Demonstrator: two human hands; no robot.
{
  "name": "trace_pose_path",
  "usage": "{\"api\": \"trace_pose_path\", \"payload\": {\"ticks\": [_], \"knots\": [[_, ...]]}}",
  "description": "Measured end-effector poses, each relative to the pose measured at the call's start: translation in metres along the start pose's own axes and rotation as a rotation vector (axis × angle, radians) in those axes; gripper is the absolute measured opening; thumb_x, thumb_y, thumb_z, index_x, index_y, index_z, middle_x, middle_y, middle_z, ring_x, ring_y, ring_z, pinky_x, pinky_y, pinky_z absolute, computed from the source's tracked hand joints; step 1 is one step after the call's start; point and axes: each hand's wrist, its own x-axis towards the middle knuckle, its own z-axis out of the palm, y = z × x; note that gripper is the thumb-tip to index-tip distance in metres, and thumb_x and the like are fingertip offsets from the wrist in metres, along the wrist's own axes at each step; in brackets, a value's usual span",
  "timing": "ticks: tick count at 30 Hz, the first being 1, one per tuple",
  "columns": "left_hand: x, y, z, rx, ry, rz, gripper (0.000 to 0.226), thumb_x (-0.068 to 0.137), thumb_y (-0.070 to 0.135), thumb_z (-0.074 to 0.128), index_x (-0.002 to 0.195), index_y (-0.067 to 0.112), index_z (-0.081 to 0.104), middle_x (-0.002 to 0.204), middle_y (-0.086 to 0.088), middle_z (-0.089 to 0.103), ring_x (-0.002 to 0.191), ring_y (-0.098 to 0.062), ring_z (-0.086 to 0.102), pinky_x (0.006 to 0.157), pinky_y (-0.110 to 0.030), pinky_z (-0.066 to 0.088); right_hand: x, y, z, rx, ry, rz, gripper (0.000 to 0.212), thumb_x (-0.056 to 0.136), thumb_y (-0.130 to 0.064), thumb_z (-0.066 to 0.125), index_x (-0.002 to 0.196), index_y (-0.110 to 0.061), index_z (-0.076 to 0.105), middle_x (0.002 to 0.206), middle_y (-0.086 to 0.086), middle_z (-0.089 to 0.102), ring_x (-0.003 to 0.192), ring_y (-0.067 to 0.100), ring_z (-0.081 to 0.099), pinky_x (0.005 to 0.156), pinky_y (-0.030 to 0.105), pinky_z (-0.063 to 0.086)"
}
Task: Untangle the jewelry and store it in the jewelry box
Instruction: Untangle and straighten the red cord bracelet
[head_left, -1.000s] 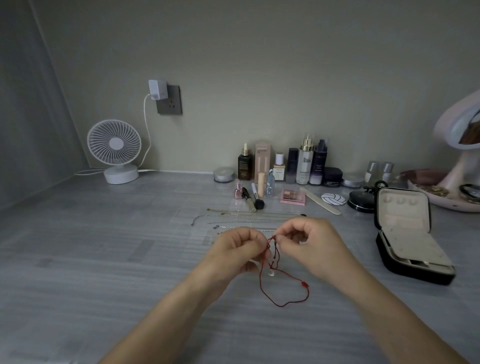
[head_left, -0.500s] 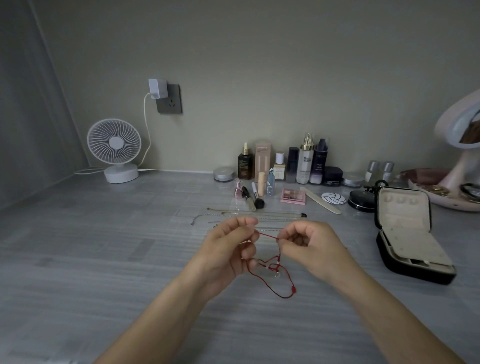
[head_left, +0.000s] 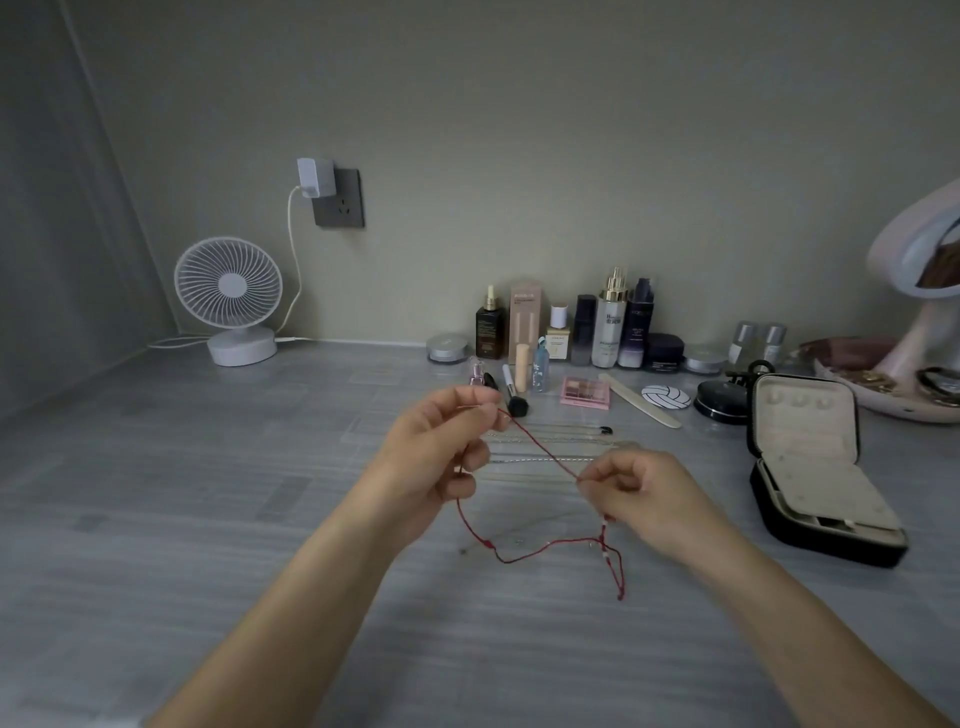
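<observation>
Above the grey surface (head_left: 208, 519), left hand (head_left: 441, 457) and right hand (head_left: 639, 493) each pinch the red cord bracelet (head_left: 540, 449) in curled fingers (head_left: 462, 405), one stretch taut between them, the rest sagging in loops. Pull gently, so knots loosen rather than tighten; the open jewelry box (head_left: 821, 540) sits to the right.

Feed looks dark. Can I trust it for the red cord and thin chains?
Head view: dim, flat light, no glare; red cord taut between left hand and right hand reads clearly; silver chains on the table behind are faint; wide-angle warps the edges.
</observation>
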Motion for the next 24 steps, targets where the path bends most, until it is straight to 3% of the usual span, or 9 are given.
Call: {"api": "trace_pose_path", "payload": {"ticks": [5, 8, 12, 14, 15, 18, 21, 24], "knots": [[-0.006, 0.006, -0.005, 0.256, -0.072, 0.018, 0.012, 0.089, 0.005, 0.052, 0.084, 0.013, 0.059, 0.059, 0.006, 0.059, 0.04, -0.004, 0.031, 0.037, -0.01, 0.014, -0.001, 0.015, -0.011, -0.191, -0.105, 0.053, 0.021, 0.084, -0.013, 0.063, 0.071, -0.03, 0.064, 0.066, -0.01, 0.067, 0.063, 0.003, 0.063, 0.072, 0.02, 0.05], [-0.01, 0.006, -0.009, 0.334, -0.079, 0.011, 0.009, 0.09, 0.011, 0.053, 0.083, 0.013, 0.059, 0.055, 0.005, 0.056, 0.038, -0.005, 0.028, 0.037, -0.01, 0.014, -0.002, 0.021, -0.014, -0.422, -0.139, 0.043, 0.026, 0.081, -0.018, 0.066, 0.065, -0.037, 0.061, 0.074, -0.016, 0.065, 0.076, 0.003, 0.061, 0.073, 0.017, 0.045], [-0.01, 0.004, -0.011, 0.56, -0.089, -0.058, 0.01, 0.089, 0.018, 0.056, 0.082, 0.013, 0.061, 0.051, 0.004, 0.057, 0.032, -0.006, 0.032, 0.033, -0.014, 0.021, -0.006, 0.02, -0.003, -0.47, -0.241, -0.009, 0.019, 0.077, -0.023, 0.071, 0.067, -0.038, 0.064, 0.072, -0.018, 0.064, 0.075, -0.002, 0.061, 0.07, 0.013, 0.045], [-0.008, -0.001, -0.013, 0.722, -0.079, -0.084, 0.01, 0.088, 0.023, 0.059, 0.082, 0.015, 0.061, 0.052, 0.005, 0.06, 0.033, -0.006, 0.038, 0.035, -0.017, 0.027, -0.008, 0.021, 0.003, -0.541, -0.261, -0.04, 0.005, 0.076, -0.027, 0.071, 0.078, -0.032, 0.071, 0.069, -0.022, 0.06, 0.072, -0.004, 0.058, 0.072, 0.015, 0.047], [-0.008, -0.003, -0.014, 0.787, -0.084, -0.1, 0.011, 0.087, 0.026, 0.059, 0.083, 0.016, 0.061, 0.054, 0.005, 0.062, 0.036, -0.006, 0.041, 0.037, -0.019, 0.031, -0.009, 0.022, 0.005, -0.601, -0.255, -0.071, 0.007, 0.076, -0.029, 0.07, 0.083, -0.029, 0.072, 0.069, -0.022, 0.056, 0.071, -0.004, 0.056, 0.074, 0.017, 0.046], [-0.009, -0.009, -0.016, 0.954, -0.166, -0.157, 0.016, 0.087, 0.033, 0.058, 0.09, 0.018, 0.062, 0.078, 0.006, 0.067, 0.051, -0.004, 0.053, 0.047, -0.017, 0.039, -0.014, 0.021, 0.011, -0.73, -0.225, -0.156, 0.008, 0.081, -0.029, 0.064, 0.087, -0.027, 0.068, 0.075, -0.016, 0.051, 0.081, 0.003, 0.054, 0.076, 0.023, 0.044], [-0.007, -0.015, -0.014, 1.102, -0.219, -0.119, 0.022, 0.086, 0.04, 0.058, 0.1, 0.024, 0.06, 0.102, 0.014, 0.055, 0.088, -0.004, 0.057, 0.062, -0.013, 0.044, -0.017, 0.019, 0.014, -0.765, -0.231, -0.173, 0.005, 0.086, -0.029, 0.056, 0.088, -0.027, 0.06, 0.086, -0.013, 0.052, 0.094, 0.011, 0.057, 0.075, 0.027, 0.042], [0.001, -0.023, -0.005, 1.046, -0.204, -0.055, 0.023, 0.086, 0.037, 0.057, 0.108, 0.029, 0.057, 0.12, 0.012, 0.051, 0.114, -0.006, 0.049, 0.086, -0.024, 0.047, -0.013, 0.009, 0.006, -0.664, -0.148, -0.199, 0.002, 0.085, -0.029, 0.058, 0.085, -0.027, 0.058, 0.079, -0.011, 0.062, 0.081, 0.009, 0.059, 0.07, 0.024, 0.043]]}}
